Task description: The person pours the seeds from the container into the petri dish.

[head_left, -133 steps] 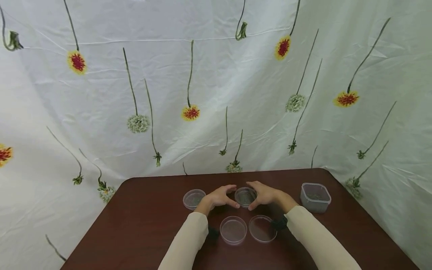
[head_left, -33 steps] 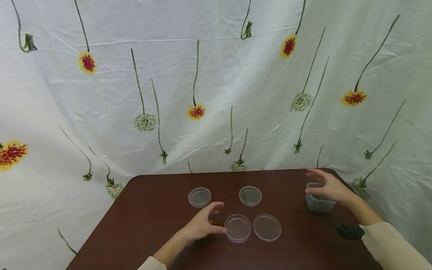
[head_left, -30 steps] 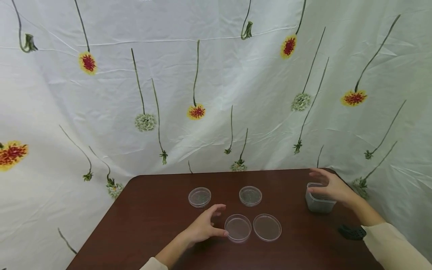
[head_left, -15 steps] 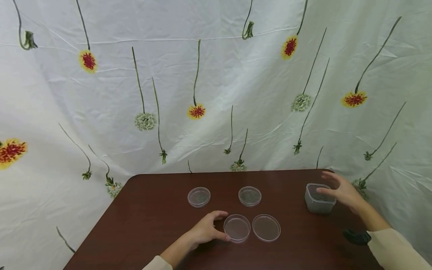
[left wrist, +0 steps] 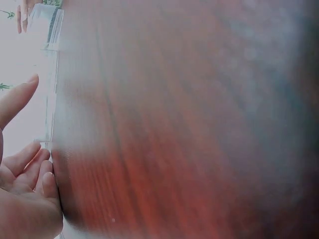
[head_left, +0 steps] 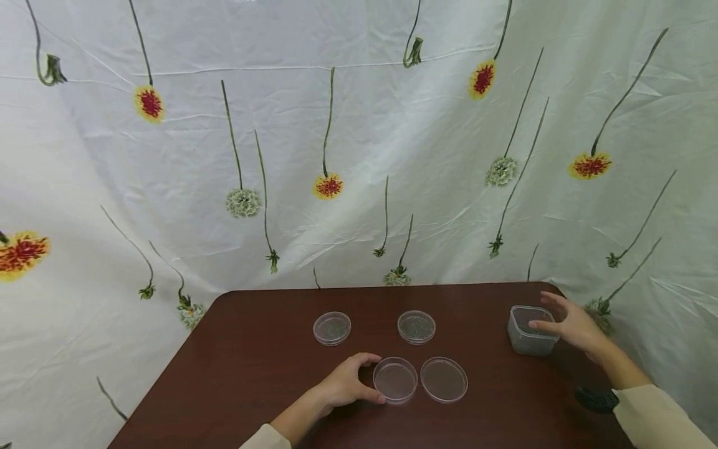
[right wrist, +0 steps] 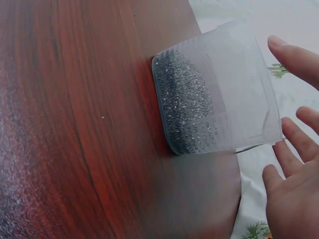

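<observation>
At the near middle of the table lies a clear petri dish base [head_left: 395, 379]. My left hand [head_left: 343, 381] curves loosely about its left side, thumb and index fingertip right at the rim. In the left wrist view, the thumb [left wrist: 22, 97] and fingers stand apart beside the clear dish wall [left wrist: 51, 94]. A square clear plastic tub [head_left: 530, 342] stands at the right, with small dark speckled grains [right wrist: 182, 104] in its lower part. My right hand [head_left: 578, 325] is spread at the tub's right rim, holding nothing.
A shallow clear dish lid [head_left: 444, 380] lies right of the dish base. Two covered petri dishes, one left [head_left: 331, 328] and one right [head_left: 416, 327], stand farther back. A flower-patterned cloth [head_left: 359, 137] hangs behind the brown table [head_left: 252, 349].
Both hands have left the back right petri dish. Over the last second my left hand has moved rightward to the near dish, and my right hand has drifted right and slightly down at the tub.
</observation>
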The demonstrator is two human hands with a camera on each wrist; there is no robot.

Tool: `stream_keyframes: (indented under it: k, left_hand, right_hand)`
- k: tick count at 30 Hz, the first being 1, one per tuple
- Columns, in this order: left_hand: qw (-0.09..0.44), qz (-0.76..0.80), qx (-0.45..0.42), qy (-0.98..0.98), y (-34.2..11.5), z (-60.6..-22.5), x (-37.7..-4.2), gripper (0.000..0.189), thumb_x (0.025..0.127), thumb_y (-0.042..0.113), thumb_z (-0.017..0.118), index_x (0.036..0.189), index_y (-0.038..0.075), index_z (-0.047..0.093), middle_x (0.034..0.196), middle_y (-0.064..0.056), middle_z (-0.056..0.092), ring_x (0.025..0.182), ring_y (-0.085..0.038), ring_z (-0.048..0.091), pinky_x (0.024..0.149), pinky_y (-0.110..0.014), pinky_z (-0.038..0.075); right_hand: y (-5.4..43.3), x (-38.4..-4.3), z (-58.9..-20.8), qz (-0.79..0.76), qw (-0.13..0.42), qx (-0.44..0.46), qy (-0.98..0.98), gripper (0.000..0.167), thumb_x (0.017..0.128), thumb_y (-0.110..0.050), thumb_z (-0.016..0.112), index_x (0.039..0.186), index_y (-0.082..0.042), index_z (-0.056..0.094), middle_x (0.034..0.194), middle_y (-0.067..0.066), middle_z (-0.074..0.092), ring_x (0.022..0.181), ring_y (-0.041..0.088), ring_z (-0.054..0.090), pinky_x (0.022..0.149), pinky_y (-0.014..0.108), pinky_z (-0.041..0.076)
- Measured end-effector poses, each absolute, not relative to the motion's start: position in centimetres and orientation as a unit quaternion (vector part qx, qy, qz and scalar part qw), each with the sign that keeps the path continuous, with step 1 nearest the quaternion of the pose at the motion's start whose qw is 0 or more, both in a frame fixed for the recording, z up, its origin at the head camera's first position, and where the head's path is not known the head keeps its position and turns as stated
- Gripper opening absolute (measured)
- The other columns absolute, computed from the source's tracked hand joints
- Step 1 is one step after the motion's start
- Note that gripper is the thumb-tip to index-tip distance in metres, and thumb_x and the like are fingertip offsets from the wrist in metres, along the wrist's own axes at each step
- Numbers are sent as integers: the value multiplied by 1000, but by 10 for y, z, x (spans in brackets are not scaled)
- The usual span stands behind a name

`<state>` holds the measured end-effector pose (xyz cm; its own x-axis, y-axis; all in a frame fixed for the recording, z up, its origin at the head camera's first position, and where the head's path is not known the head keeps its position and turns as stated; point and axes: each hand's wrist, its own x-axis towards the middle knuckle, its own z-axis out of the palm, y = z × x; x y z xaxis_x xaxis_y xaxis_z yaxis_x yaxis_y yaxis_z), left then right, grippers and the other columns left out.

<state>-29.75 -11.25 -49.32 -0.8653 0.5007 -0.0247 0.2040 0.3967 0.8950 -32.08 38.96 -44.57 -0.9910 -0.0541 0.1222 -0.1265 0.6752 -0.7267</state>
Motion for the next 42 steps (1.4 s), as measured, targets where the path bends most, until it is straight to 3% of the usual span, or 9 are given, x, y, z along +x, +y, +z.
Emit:
stream_keyframes:
  k: [4,9,14,23,28,38,42]
  left_hand:
    - [149,503,212,824,-111,-494,-298,72,74,13,95,137,4,60,136,-11,56,133,-43,44,113,-67,26]
    - [147,502,215,825,-111,-493,-298,70,74,11,95,136,5,61,133,-10,57,131,-42,45,113,-67,25]
    - [149,504,215,823,-113,-492,-298,68,75,12,95,135,7,62,133,-10,56,131,-42,45,112,-68,26]
    - [153,505,215,822,-113,-492,-298,66,77,12,94,135,8,62,135,-9,55,131,-41,45,112,-68,27]
    - [154,508,213,820,-112,-492,-298,66,77,11,93,135,7,62,136,-9,55,132,-43,44,112,-68,26]
    - [155,507,210,822,-111,-491,-300,66,77,10,93,135,7,62,133,-9,56,130,-41,46,111,-68,27]
    - [153,505,210,823,-111,-492,-300,66,77,10,93,134,8,62,133,-9,56,130,-41,45,111,-68,26]
  right_hand:
    - [391,-322,-451,409,6,56,-911,106,93,-34,79,159,12,10,157,42,19,141,65,18,102,74,35]
    - [396,-322,-459,423,-22,47,-905,101,97,-34,75,160,11,10,158,43,14,142,65,12,104,76,29]
    - [399,-321,-471,494,-42,51,-867,95,100,-24,71,163,5,6,160,41,13,146,63,2,107,78,19]
    - [399,-319,-489,602,-36,74,-794,92,102,-10,65,163,2,-2,162,37,11,148,56,-7,110,77,7]
    - [399,-317,-492,603,-39,67,-794,94,101,-11,67,163,2,-2,161,37,12,148,56,-3,110,76,10]
    - [393,-317,-492,586,-11,51,-809,90,101,-15,69,162,6,6,159,39,21,146,54,17,109,72,22]
    - [390,-318,-492,579,5,46,-814,86,102,-19,68,162,4,12,158,35,28,138,36,37,106,57,37]
